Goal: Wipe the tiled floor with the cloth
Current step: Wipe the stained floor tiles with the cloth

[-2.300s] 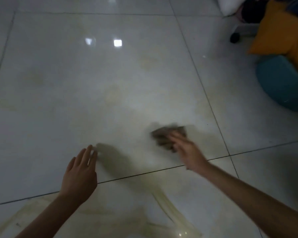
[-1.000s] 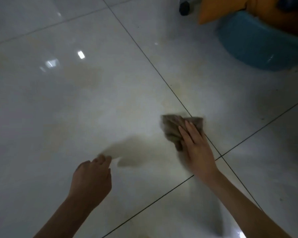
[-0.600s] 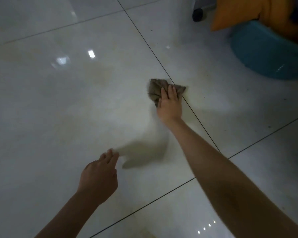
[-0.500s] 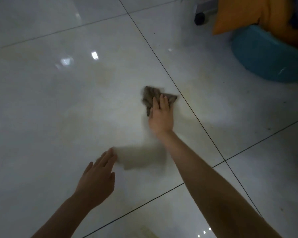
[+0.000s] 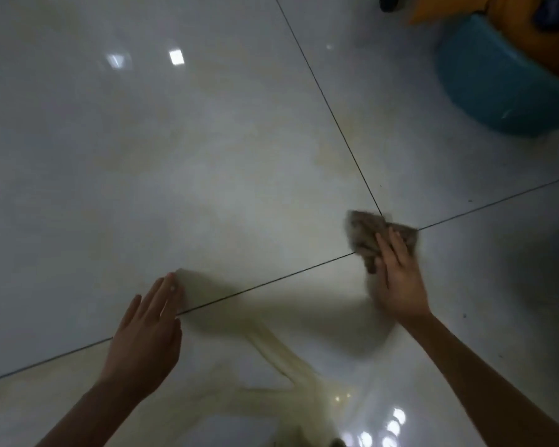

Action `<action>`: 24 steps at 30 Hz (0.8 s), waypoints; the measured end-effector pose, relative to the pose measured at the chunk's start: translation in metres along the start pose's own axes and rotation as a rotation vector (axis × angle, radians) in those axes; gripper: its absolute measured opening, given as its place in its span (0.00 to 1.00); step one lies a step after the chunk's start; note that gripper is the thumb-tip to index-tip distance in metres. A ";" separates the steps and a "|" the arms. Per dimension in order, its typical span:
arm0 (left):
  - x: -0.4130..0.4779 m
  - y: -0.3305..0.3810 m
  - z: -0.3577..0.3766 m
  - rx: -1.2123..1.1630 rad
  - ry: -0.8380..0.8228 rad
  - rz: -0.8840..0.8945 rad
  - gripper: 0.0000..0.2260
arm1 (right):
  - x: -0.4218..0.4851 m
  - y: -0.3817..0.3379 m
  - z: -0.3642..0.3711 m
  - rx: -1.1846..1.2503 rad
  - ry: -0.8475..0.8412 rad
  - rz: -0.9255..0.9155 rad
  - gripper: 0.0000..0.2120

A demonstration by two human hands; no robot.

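Note:
A crumpled brown cloth [image 5: 365, 235] lies on the glossy pale tiled floor [image 5: 207, 162], right where two dark grout lines cross. My right hand [image 5: 397, 279] presses flat on the cloth with straight fingers, covering its near part. My left hand [image 5: 146, 333] is lower left, fingers straight and together, palm down over a grout line, holding nothing. Whether it touches the floor I cannot tell. Yellowish streaks mark the tiles near the bottom middle.
A blue round tub [image 5: 497, 79] sits on the floor at the upper right, with orange fabric [image 5: 523, 24] above it. A small black wheel [image 5: 388, 2] shows at the top edge. Light reflections glare on the tiles at the upper left and bottom right.
My right hand has dragged the cloth back towards me and to the right, onto the grout crossing. My left hand's fingers have straightened over the floor.

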State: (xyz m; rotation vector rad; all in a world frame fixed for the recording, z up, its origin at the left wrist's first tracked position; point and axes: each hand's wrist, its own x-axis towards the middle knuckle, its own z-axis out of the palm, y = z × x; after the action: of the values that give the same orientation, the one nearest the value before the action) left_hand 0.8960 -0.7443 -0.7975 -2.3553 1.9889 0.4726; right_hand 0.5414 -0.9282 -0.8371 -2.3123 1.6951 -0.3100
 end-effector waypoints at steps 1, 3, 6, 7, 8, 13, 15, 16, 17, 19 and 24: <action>-0.008 0.000 0.000 0.007 -0.002 -0.002 0.23 | -0.002 -0.007 0.001 0.013 0.041 0.108 0.21; -0.025 0.000 -0.002 0.036 -0.028 -0.011 0.23 | -0.005 -0.050 0.015 0.058 0.092 0.264 0.24; -0.045 -0.006 -0.001 0.040 -0.084 -0.049 0.22 | -0.033 -0.141 0.051 0.078 0.036 0.009 0.23; -0.050 -0.009 -0.001 0.045 -0.103 -0.064 0.22 | -0.052 -0.172 0.067 0.078 0.027 -0.152 0.21; -0.054 -0.012 0.000 0.060 -0.114 -0.076 0.21 | -0.071 -0.201 0.080 0.099 0.001 -0.302 0.19; -0.067 -0.021 -0.002 0.014 -0.153 -0.153 0.25 | -0.069 -0.234 0.077 0.025 -0.280 -0.867 0.20; -0.071 -0.025 -0.002 0.033 -0.140 -0.109 0.29 | -0.034 -0.199 0.058 -0.114 -0.216 -0.802 0.21; -0.072 -0.029 -0.001 0.035 -0.106 -0.079 0.29 | -0.016 -0.173 0.048 -0.137 -0.172 -0.670 0.24; -0.073 -0.031 0.000 0.028 -0.069 -0.061 0.27 | -0.002 -0.142 0.039 -0.132 -0.130 -0.515 0.24; -0.073 -0.035 0.001 0.035 0.001 -0.037 0.21 | 0.014 -0.078 0.018 -0.159 -0.101 -0.208 0.22; -0.075 -0.038 0.007 -0.027 0.034 -0.040 0.24 | -0.003 -0.078 0.023 -0.119 0.031 0.231 0.27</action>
State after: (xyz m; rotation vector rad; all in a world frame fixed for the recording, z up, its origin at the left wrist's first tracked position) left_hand 0.9208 -0.6635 -0.7921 -2.4305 1.9577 0.4635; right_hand 0.6185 -0.9008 -0.8335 -2.1710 2.0231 -0.2046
